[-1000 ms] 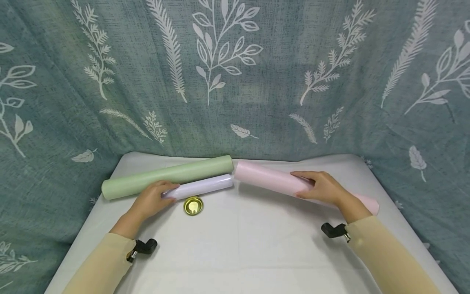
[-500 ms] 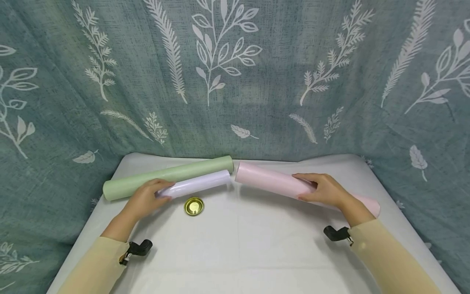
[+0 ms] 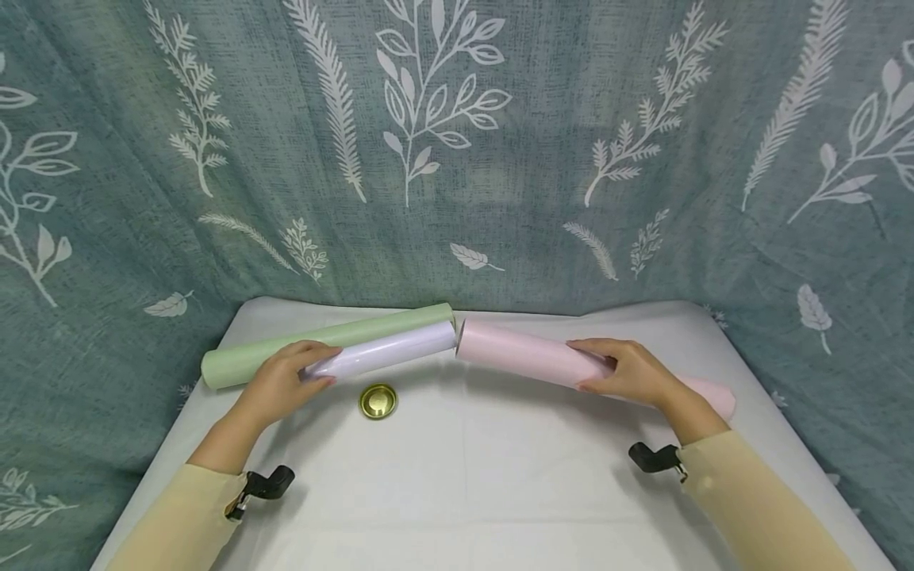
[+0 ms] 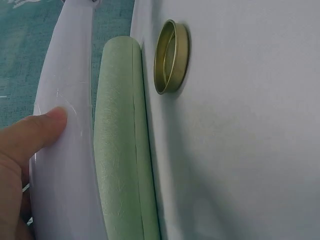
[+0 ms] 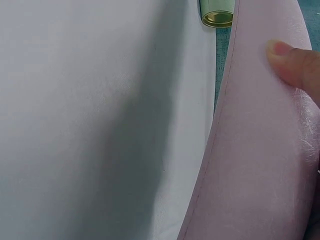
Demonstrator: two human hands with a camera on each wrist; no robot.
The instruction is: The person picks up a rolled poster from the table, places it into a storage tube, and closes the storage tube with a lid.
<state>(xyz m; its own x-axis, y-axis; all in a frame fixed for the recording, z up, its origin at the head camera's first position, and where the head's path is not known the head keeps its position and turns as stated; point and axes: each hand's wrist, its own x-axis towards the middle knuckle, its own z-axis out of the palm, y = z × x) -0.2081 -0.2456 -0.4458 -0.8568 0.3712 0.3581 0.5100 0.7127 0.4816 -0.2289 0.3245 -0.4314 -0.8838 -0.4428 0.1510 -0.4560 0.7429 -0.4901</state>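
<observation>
My left hand grips the near-left end of a glossy lavender tube, thumb on its near side. In the left wrist view the thumb lies flat along its shiny surface. The tube is raised above the cloth and partly overlaps a longer pale green tube behind it. My right hand grips a pale pink tube around its middle, thumb on the near side in the right wrist view. The left end of the pink tube sits close to the lavender tube's right end. A small round gold lid lies in front.
A white cloth covers the table. Leaf-printed teal fabric hangs behind and at both sides. The green tube has a gold end cap, seen in the right wrist view. Black wrist cameras sit near the cuffs.
My left hand has lifted the lavender tube off the cloth, drawing back left, then bringing its right end up and right toward the pink tube. The right hand has barely moved.
</observation>
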